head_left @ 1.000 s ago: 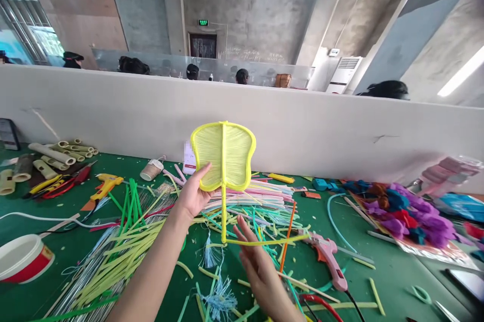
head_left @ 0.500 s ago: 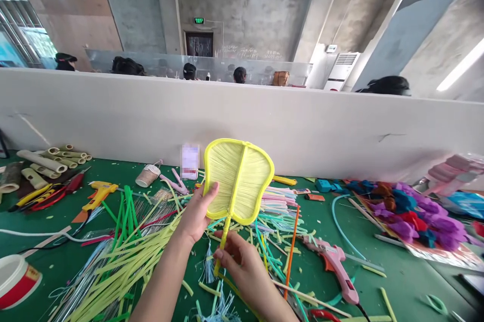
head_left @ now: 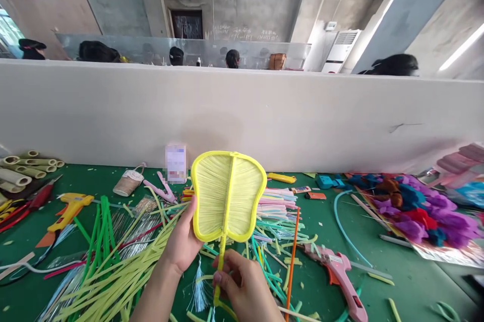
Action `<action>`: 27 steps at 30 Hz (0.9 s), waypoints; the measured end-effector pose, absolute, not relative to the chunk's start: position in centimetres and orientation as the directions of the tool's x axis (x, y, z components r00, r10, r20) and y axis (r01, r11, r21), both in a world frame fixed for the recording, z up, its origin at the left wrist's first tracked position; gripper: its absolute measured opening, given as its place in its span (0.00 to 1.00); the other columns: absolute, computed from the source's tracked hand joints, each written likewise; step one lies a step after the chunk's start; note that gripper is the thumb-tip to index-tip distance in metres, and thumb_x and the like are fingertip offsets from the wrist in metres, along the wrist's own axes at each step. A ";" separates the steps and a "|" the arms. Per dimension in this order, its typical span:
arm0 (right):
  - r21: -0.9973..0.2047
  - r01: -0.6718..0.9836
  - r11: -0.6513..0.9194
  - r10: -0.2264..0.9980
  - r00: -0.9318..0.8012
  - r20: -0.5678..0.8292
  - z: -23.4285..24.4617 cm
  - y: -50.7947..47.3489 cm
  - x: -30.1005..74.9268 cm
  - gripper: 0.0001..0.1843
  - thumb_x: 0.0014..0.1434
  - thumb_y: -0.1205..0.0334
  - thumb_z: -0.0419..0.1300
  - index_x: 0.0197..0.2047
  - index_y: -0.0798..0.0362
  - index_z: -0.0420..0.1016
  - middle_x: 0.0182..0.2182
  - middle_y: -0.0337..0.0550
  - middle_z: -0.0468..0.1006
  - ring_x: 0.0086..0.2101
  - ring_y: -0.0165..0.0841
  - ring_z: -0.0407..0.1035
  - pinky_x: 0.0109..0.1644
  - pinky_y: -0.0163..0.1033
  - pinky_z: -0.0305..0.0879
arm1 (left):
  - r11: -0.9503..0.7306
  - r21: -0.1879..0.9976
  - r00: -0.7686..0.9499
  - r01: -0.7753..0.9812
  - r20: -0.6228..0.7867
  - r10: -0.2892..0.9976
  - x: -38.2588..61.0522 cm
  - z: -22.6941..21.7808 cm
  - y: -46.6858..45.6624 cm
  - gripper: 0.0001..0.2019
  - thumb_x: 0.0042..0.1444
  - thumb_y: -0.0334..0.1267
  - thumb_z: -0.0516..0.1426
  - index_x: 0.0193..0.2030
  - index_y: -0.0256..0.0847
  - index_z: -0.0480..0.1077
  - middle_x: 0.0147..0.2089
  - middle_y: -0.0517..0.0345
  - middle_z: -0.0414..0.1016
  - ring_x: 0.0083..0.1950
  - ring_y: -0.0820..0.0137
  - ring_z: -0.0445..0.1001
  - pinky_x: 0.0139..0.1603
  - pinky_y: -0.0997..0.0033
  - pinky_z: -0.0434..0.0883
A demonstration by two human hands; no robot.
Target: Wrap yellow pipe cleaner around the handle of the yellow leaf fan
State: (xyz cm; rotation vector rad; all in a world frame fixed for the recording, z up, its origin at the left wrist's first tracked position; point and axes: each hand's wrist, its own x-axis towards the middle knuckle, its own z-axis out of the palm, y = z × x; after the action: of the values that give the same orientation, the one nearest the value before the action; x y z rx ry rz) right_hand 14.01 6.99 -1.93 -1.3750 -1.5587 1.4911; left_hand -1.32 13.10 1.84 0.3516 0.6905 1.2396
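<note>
A small yellow hand fan [head_left: 228, 194] with a yellow rim and centre rib stands upright above the green table [head_left: 401, 271]. My left hand [head_left: 183, 243] grips the fan's lower left edge, thumb on the front face. My right hand [head_left: 242, 281] is closed around the fan's thin yellow handle just below the blade. Under both hands lies a heap of yellow, green and pastel strips [head_left: 124, 266].
A pink glue gun [head_left: 340, 274] lies to the right, a yellow glue gun [head_left: 68, 208] to the left. Bamboo tubes [head_left: 22, 168] sit far left, purple and blue fluffy material [head_left: 416, 208] far right. A white partition [head_left: 302, 115] backs the table; people's heads show behind it.
My right hand went from open beside a loose yellow strip to closed around the fan's handle. The fan came down and nearer to me, and the view dropped slightly.
</note>
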 end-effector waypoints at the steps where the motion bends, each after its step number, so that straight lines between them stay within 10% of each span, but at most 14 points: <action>1: -0.951 0.270 -0.151 0.924 -0.304 -0.233 -1.9 7.0 14.1 0.06 0.58 0.65 0.58 0.38 0.53 0.75 0.25 0.37 0.74 0.26 0.32 0.71 0.28 0.32 0.61 | 0.284 0.621 0.139 -0.730 -0.272 0.952 -1.1 1.7 13.1 0.22 0.63 0.41 0.60 0.63 0.39 0.69 0.54 0.49 0.81 0.59 0.58 0.76 0.62 0.60 0.71; 10: -0.945 -0.117 -0.306 0.853 -0.475 -0.217 1.1 6.5 15.0 0.24 0.60 0.40 0.60 0.45 0.54 0.71 0.35 0.47 0.82 0.34 0.36 0.78 0.39 0.39 0.70 | 0.101 0.710 -0.001 -0.697 -0.142 0.990 -0.3 3.1 12.1 0.19 0.61 0.41 0.62 0.58 0.39 0.72 0.53 0.51 0.81 0.57 0.60 0.78 0.61 0.61 0.73; 27: -0.966 -0.128 -0.223 0.884 -0.443 -0.146 2.7 5.6 15.0 0.30 0.59 0.36 0.60 0.50 0.54 0.70 0.39 0.49 0.83 0.37 0.38 0.80 0.42 0.42 0.73 | 0.050 0.732 0.021 -0.679 -0.048 0.999 0.4 4.4 10.6 0.22 0.61 0.46 0.62 0.60 0.42 0.71 0.57 0.50 0.79 0.60 0.59 0.76 0.62 0.59 0.72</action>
State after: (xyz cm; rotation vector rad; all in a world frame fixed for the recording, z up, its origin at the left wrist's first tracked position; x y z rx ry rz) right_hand 15.00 5.56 2.71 -0.9671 -1.2885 1.7590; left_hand 0.38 10.62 4.36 0.6109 0.6682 1.4340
